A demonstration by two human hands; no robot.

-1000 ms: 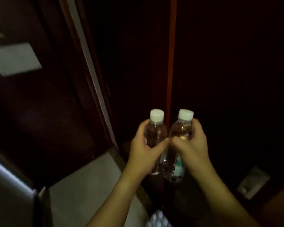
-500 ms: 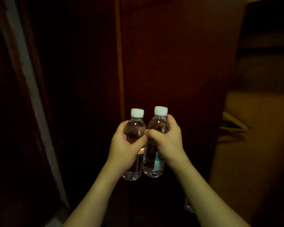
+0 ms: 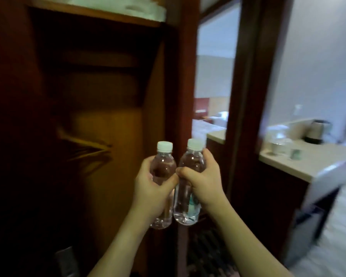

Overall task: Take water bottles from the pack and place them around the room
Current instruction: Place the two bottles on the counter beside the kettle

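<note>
Carrying two bottles chest-high | left hand point(image 3: 148, 188) clenched on left bottle point(image 3: 163, 166), right hand point(image 3: 203, 184) on right bottle point(image 3: 190, 170) | view swung from dark wardrobe to lit counter point(image 3: 300, 166) | placement spot likely near

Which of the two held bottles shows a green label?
The bottle in the right hand: this right bottle shows a green label low on its side. The left bottle, in the left hand, shows none.
</note>
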